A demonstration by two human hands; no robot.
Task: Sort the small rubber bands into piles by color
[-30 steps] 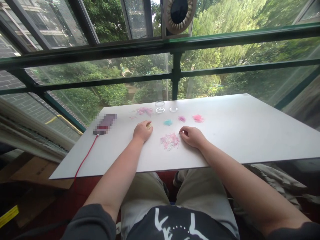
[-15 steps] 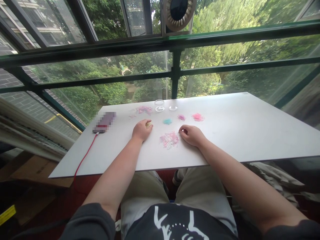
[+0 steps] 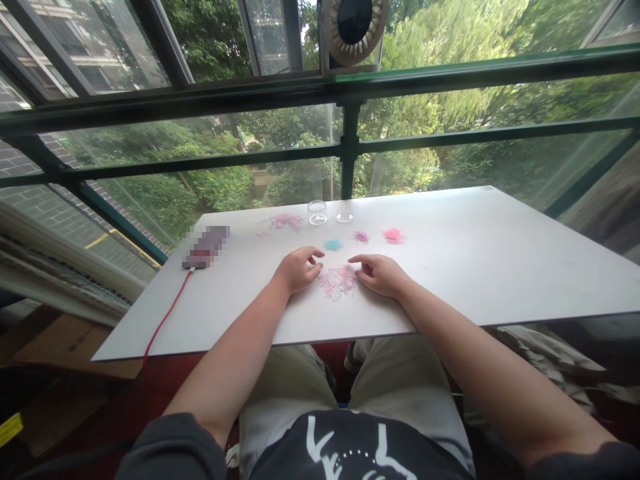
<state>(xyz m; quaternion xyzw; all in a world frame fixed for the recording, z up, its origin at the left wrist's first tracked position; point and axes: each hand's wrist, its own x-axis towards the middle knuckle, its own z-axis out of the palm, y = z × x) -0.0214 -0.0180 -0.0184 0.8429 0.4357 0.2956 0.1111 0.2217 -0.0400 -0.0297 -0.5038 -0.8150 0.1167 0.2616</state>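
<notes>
A loose pile of tiny pink, lilac and clear loops (image 3: 337, 283), which look like small rubber bands, lies near the front middle of the white table. At its left edge is my left hand (image 3: 300, 269), thumb and index finger apart, nothing visible between them. My right hand (image 3: 379, 275) sits on the pile's right side, index finger stretched out and thumb apart beneath it, the other fingers curled. Behind the hands are three small heaps: a teal one (image 3: 333, 245), a purple one (image 3: 361, 237) and a bright pink one (image 3: 394, 235).
A mixed pink and purple heap (image 3: 287, 221) lies farther back on the left. Near the back edge stand a clear round container (image 3: 317, 213) and a clear shallow lid (image 3: 345, 217). A blurred-out phone (image 3: 206, 247) with a red cable (image 3: 170, 313) lies at left on the table (image 3: 500, 267).
My left hand has moved right and toward me, up to the pile, and its fingers have spread. My right index finger has stretched out leftward over the pile.
</notes>
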